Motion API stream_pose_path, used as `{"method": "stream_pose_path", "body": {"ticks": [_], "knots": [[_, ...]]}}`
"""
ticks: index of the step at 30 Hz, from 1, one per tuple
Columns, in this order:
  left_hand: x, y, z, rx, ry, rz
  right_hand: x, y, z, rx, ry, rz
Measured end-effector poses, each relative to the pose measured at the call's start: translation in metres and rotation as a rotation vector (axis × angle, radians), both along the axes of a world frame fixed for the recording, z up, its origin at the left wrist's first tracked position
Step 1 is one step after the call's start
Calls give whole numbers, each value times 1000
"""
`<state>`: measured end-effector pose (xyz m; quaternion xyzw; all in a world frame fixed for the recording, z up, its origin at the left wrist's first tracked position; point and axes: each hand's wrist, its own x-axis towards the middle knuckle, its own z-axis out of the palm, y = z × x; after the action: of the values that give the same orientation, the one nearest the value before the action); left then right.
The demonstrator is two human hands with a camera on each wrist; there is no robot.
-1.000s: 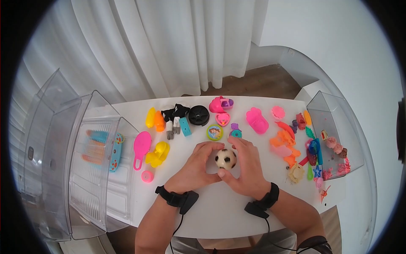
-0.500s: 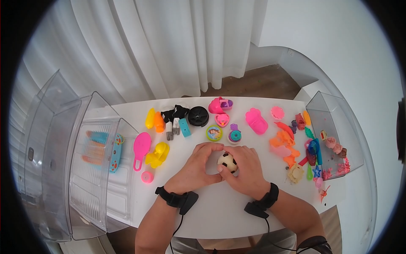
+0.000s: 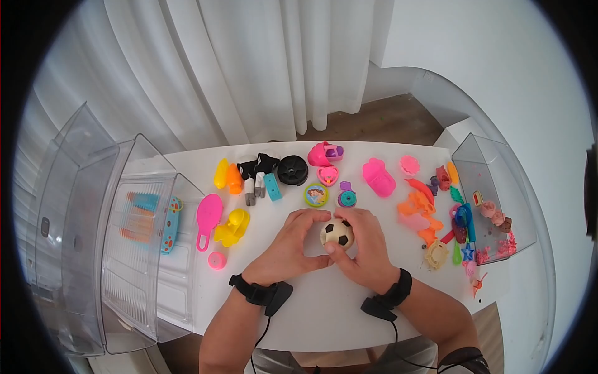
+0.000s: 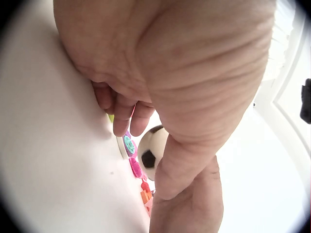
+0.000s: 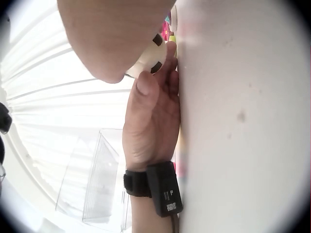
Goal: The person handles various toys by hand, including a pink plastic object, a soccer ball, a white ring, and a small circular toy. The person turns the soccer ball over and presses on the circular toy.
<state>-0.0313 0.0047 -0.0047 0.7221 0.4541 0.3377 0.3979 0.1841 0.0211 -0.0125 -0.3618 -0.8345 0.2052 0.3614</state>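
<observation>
A small cream-and-black soccer ball [image 3: 337, 235] is between my two hands above the near middle of the white table. My right hand [image 3: 367, 249] grips it, thumb across the near side and fingers around the far side. A rough pale patch shows on the ball's left edge. My left hand [image 3: 288, 244] is cupped on the other side, thumb and fingers spread in a wide curve with a gap to the ball. In the right wrist view, the left hand [image 5: 153, 114] lies along the tabletop with its fingers loosely extended.
Beyond the hands lie a round green picture disc [image 3: 316, 195] and a teal-and-purple toy [image 3: 346, 197]. A pink paddle [image 3: 210, 215] and yellow toy [image 3: 233, 228] lie left. Small toys crowd around a clear bin [image 3: 498, 206] at right; clear drawers [image 3: 131, 249] stand at left.
The ball has turned, showing different black patches, and shifted slightly right, away from the left hand. The right hand's fingers have shifted around it; the left hand has barely moved.
</observation>
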Motion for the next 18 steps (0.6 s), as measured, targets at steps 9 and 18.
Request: {"method": "stream_pose_path", "body": {"ticks": [9,18], "knots": [[0,0,0,-4,16,7,1,-3,-1,-76,-171,-77],[0,0,-4,-13,-11,15,-2,-1,5,191,42,-108]]}}
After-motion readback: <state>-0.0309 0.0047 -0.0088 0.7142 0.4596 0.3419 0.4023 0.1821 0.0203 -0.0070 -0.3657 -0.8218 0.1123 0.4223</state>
